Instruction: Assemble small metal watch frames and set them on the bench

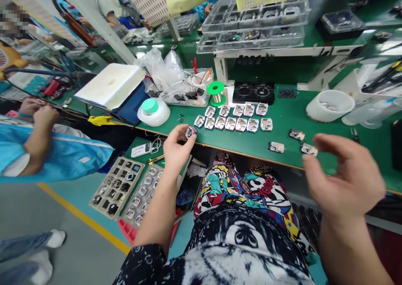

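My left hand (179, 147) pinches a small watch-case-like housing (190, 132) between thumb and fingers, just over the bench's front edge. My right hand (344, 174) is at the right, thumb and index finger apart. Between its fingertips shows a small pale part with a dark edge (309, 150); the hand looks open, and I cannot tell if it touches this part. Two similar parts lie close by, one at the front (277, 147) and one farther back (297, 134). Several silver housings (241, 124) stand in two rows on the green bench (216, 139).
Behind the rows are a green solder spool (215, 93) and a black tray (253, 93). A white cup (330, 106) stands right, a white bottle with green cap (153, 111) left. Compartment trays (117, 187) sit low at left. A co-worker's hands (39, 111) are far left.
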Tool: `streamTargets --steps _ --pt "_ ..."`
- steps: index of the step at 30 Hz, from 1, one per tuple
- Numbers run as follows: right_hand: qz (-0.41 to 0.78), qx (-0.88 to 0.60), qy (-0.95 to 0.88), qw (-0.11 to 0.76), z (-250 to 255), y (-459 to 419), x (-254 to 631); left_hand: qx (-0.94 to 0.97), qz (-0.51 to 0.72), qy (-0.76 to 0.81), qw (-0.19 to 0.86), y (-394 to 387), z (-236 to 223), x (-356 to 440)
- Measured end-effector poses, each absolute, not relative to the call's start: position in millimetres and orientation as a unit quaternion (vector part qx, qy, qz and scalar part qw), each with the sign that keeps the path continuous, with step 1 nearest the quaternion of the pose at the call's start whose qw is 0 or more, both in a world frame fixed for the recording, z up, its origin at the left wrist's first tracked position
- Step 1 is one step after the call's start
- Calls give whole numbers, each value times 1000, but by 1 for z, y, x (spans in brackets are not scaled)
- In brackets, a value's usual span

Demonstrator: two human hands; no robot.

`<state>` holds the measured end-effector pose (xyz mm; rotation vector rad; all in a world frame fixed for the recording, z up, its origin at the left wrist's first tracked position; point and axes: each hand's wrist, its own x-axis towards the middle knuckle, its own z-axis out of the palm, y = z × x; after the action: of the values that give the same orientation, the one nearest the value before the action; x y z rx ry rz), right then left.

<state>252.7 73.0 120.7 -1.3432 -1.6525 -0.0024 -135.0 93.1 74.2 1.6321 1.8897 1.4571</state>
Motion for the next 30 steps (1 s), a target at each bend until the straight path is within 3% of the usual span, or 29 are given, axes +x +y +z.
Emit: streamTargets --steps 4,9,20,30 --pt "233 -445 -734 457 103 44 217 504 577 526 370 55 80 -89" --pt "392 -378 -726 421 75 34 186 505 503 465 525 13 80 -34" --pt "510 -405 -618 440 58 25 197 554 439 451 545 4 64 -16" --pt "561 -393 -537 491 52 21 195 497 470 432 588 -1 69 -8"
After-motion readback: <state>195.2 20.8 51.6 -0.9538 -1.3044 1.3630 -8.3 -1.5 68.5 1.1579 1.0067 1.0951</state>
